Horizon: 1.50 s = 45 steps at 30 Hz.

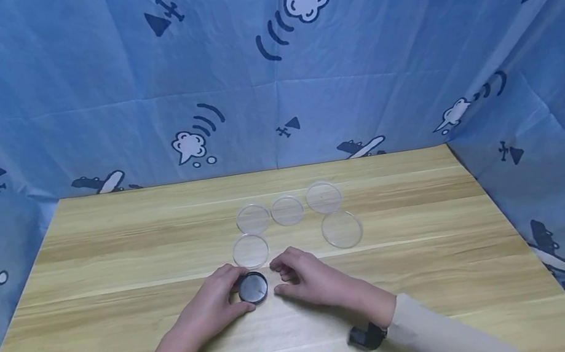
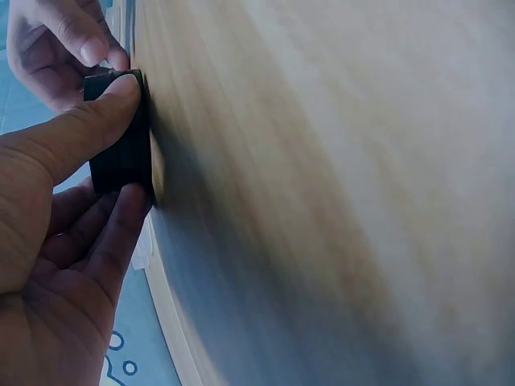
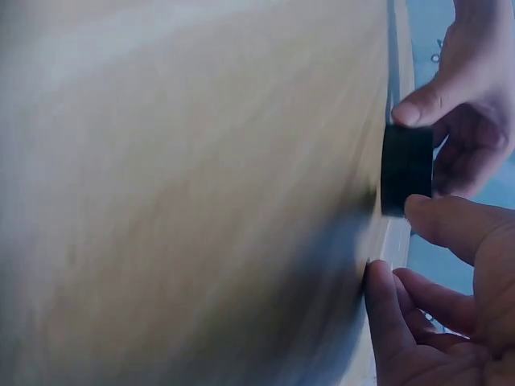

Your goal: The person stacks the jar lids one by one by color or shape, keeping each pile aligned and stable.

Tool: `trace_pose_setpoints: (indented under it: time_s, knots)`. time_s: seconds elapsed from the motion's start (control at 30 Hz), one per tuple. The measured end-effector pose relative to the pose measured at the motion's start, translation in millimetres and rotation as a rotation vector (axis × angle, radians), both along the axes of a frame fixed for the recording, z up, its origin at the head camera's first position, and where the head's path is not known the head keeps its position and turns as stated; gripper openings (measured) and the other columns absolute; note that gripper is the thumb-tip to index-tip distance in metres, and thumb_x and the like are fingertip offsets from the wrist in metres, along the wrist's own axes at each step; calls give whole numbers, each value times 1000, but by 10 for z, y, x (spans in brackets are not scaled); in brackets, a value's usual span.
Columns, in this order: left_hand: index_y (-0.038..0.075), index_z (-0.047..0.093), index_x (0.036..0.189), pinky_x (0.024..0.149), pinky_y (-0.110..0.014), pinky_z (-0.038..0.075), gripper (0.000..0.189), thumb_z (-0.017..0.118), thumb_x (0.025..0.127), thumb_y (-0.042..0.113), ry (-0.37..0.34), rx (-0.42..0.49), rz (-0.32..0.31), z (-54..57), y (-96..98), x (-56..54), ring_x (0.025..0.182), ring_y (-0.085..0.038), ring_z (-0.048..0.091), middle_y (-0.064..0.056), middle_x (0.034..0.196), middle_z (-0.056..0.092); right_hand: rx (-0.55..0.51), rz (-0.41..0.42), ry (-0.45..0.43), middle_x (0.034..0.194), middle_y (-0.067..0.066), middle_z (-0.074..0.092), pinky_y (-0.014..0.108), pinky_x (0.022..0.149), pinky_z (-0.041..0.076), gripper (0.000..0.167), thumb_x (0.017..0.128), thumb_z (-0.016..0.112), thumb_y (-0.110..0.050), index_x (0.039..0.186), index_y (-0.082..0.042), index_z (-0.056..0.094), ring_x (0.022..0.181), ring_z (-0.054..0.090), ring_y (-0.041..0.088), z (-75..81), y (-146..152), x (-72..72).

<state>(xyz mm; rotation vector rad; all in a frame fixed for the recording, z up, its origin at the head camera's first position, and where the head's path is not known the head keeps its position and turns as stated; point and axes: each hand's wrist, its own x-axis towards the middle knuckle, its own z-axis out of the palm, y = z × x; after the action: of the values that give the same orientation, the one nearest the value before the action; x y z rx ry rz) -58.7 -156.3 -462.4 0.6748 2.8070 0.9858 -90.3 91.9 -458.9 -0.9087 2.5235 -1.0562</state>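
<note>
A short black cylinder [image 1: 253, 288] with a glassy grey round top stands on the wooden table. My left hand [image 1: 216, 302] pinches its side, thumb at the near edge and fingers at the far edge. In the left wrist view that thumb lies along the dark wall of the cylinder [image 2: 121, 153]. To the right, my right hand [image 1: 307, 277] holds nothing, its fingers loosely bent and a small gap from the cylinder in the head view. From the right wrist, its thumb [image 3: 455, 225] overlaps the lower end of the cylinder [image 3: 406, 169].
Several thin clear round dishes lie beyond the hands in an arc; the nearest dish [image 1: 250, 251] is just past the left fingertips, the largest dish [image 1: 342, 229] to the right. A patterned blue cloth [image 1: 226, 42] hangs along the back and sides of the table [image 1: 109, 279].
</note>
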Motion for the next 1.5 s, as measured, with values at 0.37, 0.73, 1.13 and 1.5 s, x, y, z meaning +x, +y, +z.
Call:
trace_pose_setpoints:
  time_s: [0.37, 0.73, 1.13, 1.5]
  knots:
    - [3, 68, 123, 98, -44, 59, 53, 91, 77, 16, -20, -13, 10, 5, 1, -1, 106, -21, 68, -7, 113, 72, 47, -134, 30, 126, 14, 63, 43, 103, 55, 58, 92, 80, -26, 138, 1, 59, 113, 60, 23, -20, -20, -195]
    - [3, 68, 124, 98, -43, 59, 54, 92, 77, 17, -15, -23, 9, 10, 29, -7, 105, -20, 68, -6, 112, 71, 77, -130, 66, 143, 20, 58, 48, 120, 45, 73, 90, 82, -32, 145, 3, 51, 136, 53, 33, -33, -104, -344]
    - [4, 68, 123, 97, -44, 59, 54, 92, 77, 17, -43, -36, 29, 51, 21, 2, 104, -18, 67, -5, 111, 70, 134, -84, 91, 145, 23, 56, 47, 119, 46, 78, 90, 83, -33, 148, 5, 47, 136, 50, 35, -60, -233, -399]
    - [5, 68, 122, 95, -41, 59, 52, 92, 77, 17, -18, -34, 9, 42, 25, 3, 102, -17, 66, -4, 110, 70, 152, -68, 141, 144, 19, 57, 45, 120, 46, 75, 91, 82, -33, 148, 2, 48, 136, 51, 33, -93, -271, -416]
